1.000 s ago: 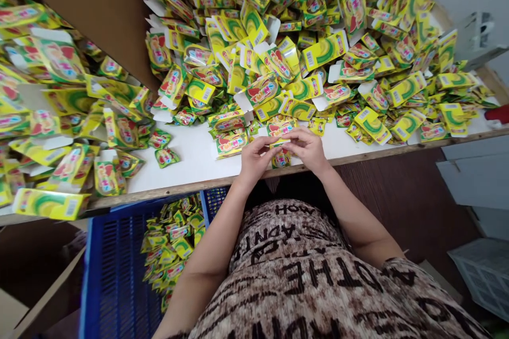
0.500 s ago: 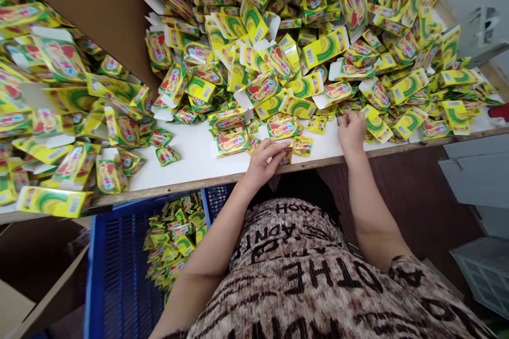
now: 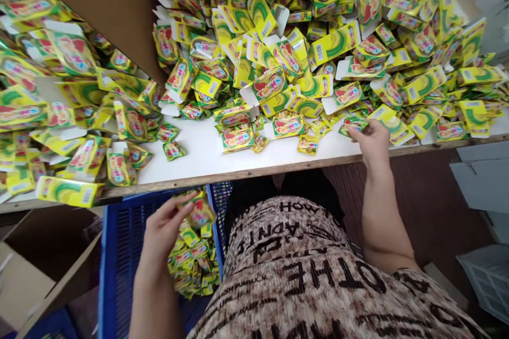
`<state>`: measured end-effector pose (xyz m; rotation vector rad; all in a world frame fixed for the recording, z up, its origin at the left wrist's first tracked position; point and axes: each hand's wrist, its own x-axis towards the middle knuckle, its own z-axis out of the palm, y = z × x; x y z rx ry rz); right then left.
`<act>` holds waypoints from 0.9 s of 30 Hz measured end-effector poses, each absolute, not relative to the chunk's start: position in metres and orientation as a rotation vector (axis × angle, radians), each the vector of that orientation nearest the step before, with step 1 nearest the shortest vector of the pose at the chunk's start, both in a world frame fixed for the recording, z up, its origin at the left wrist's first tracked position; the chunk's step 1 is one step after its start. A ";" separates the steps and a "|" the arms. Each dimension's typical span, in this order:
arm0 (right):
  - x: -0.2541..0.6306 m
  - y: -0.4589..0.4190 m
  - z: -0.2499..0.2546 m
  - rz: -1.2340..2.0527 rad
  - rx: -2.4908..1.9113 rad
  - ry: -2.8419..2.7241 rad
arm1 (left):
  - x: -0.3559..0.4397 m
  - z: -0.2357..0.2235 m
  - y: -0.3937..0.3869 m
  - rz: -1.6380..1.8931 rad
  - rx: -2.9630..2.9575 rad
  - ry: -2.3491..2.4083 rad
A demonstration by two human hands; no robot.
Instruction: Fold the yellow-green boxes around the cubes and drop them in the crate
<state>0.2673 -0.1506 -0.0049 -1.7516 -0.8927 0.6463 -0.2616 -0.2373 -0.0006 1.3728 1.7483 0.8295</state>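
My left hand (image 3: 165, 228) hangs over the blue crate (image 3: 119, 259) below the table edge, fingers pinched on a small yellow-green candy box (image 3: 199, 211), blurred by motion. My right hand (image 3: 371, 140) rests on the white table (image 3: 199, 156) near its front edge, fingertips gripping a green packet (image 3: 352, 124) at the foot of the pile. A huge heap of yellow-green boxes and packets (image 3: 302, 37) covers the table behind it.
Filled boxes (image 3: 191, 267) lie heaped in the blue crate. A second heap of boxes (image 3: 59, 106) lies left of a brown cardboard divider (image 3: 107, 5). A cardboard carton (image 3: 24, 275) sits lower left, a white basket (image 3: 485, 270) lower right.
My left hand has dropped from the table edge down over the blue crate with a box. My right hand has slid slightly nearer and taken hold of a green packet.
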 end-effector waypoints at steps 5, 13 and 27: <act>0.209 -0.157 -0.012 0.937 -1.708 -1.069 | -0.322 -0.020 -0.278 0.421 1.372 2.319; 0.196 -0.136 -0.009 0.676 -2.173 -1.533 | -0.174 0.023 -0.156 0.768 2.109 1.787; 0.207 -0.153 0.001 1.362 -1.462 -0.994 | -0.157 0.030 -0.107 0.117 2.050 1.407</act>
